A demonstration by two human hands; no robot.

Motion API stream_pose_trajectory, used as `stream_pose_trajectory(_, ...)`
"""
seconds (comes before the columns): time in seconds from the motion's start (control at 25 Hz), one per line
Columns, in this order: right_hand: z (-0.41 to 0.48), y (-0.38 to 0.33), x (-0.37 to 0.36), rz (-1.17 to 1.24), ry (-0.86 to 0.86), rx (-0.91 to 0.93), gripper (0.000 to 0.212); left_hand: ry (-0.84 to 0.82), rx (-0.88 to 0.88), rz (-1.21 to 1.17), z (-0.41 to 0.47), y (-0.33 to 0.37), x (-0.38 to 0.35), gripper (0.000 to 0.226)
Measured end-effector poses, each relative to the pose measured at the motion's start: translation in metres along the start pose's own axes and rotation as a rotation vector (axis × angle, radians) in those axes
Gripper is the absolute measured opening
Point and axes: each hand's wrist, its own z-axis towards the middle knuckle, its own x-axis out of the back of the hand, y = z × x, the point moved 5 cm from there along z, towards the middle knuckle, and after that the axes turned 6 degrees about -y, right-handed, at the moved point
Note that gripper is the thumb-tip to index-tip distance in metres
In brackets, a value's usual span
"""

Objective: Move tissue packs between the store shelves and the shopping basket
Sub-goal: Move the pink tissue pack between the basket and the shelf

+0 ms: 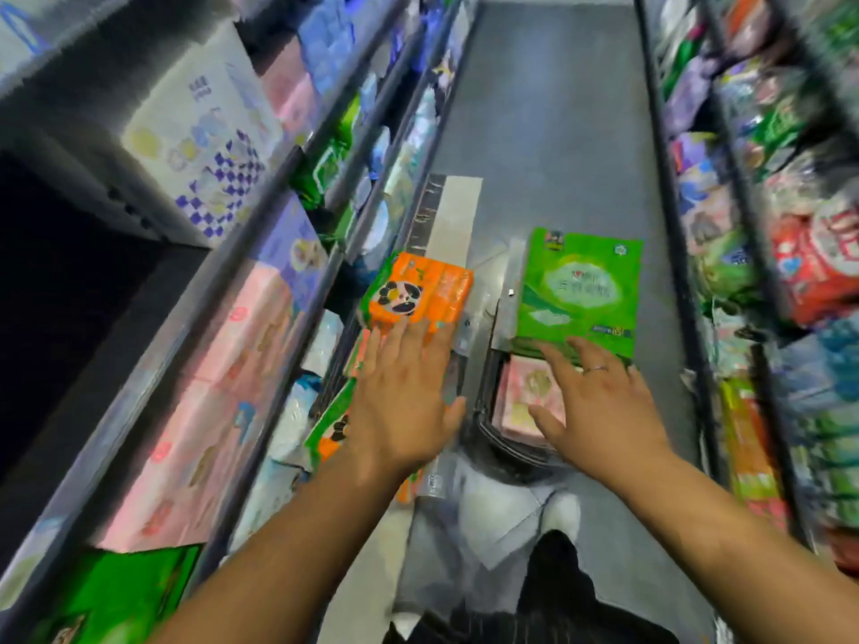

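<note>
Grey floor: runs up the middle of the aisle.
Pale strip: lies on the floor, at its left edge.
Red packet: right of the floor, blurred.
White box with blue checks: left of the floor, high up.

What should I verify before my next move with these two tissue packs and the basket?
1. Left hand grips the orange panda pack: not ok, it only rests flat on the pack.
2. Right hand grips the green pack: not ok, it only touches the near edge, spread open.
3. Basket below the right hand: ok.
4. Free room in the basket: cannot tell; a pink pack lies inside, the rest is hidden.
</note>
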Motion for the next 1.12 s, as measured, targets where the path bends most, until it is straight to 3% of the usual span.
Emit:
stream_pose_trajectory(0.4,0.079,0.199,-0.105,0.124,-0.425,-0.167,0.081,-0.359,-0.025,-0.064,0.125,0.117,-0.169,0.080)
stream_pose_trajectory(0.68,0.130,0.232,-0.201,0.221,-0.580,-0.191,0.078,-0.588,0.080,-0.160,0.160,0.111,-0.291,0.083)
stream_pose_trajectory(0.8,0.148,0.239,-0.261,0.316,-0.618,-0.289,0.081,-0.648,0.169,-0.250,0.179,0.099,-0.351,0.085)
stream_pose_trajectory(1.12,0.192,0.274,-0.430,0.484,-0.692,-0.679,0.112,-0.849,0.462,-0.517,0.210,0.060,-0.522,0.102)
